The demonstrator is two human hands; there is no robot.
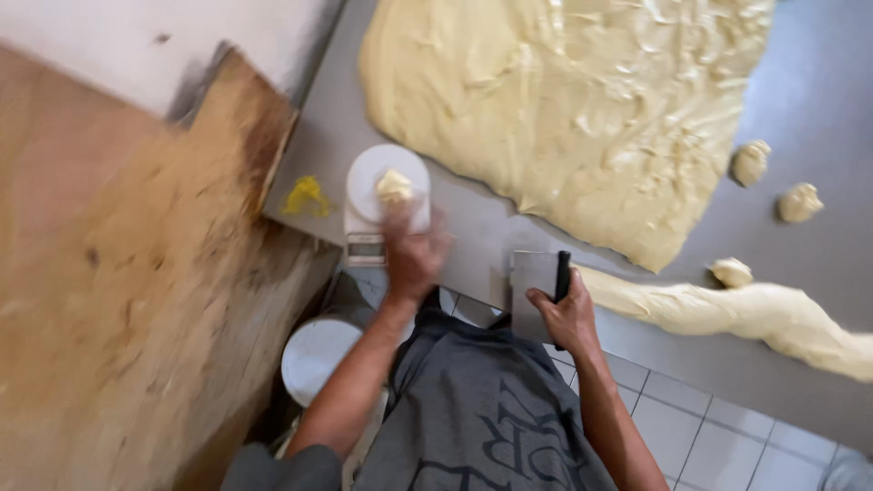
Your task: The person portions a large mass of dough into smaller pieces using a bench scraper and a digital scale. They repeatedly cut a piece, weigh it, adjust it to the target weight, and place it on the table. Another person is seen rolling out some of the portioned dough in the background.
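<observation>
Plainly the biggest thing here is the sheet of pale yellow dough [582, 109], spread over the upper centre and right of the frame on a grey steel table [809, 82]; it looks soft, sticky and slack, likely to stretch and tear if lifted by an edge. Below it, lower right, a long dough strip [755, 314] lies along the table's near edge, limp, best lifted with support under it. Left of centre, a white kitchen scale [377, 195] with a round platform carries a small dough piece [394, 185]; light, tacky, best pinched gently from above. The left hand [414, 250] is blurred over the scale, fingertips at the piece; cannot tell whether they grip it. The right hand [568, 318] is closed around a metal bench scraper [538, 286], by its dark handle. Three small dough lumps [751, 162] sit apart at the right.
</observation>
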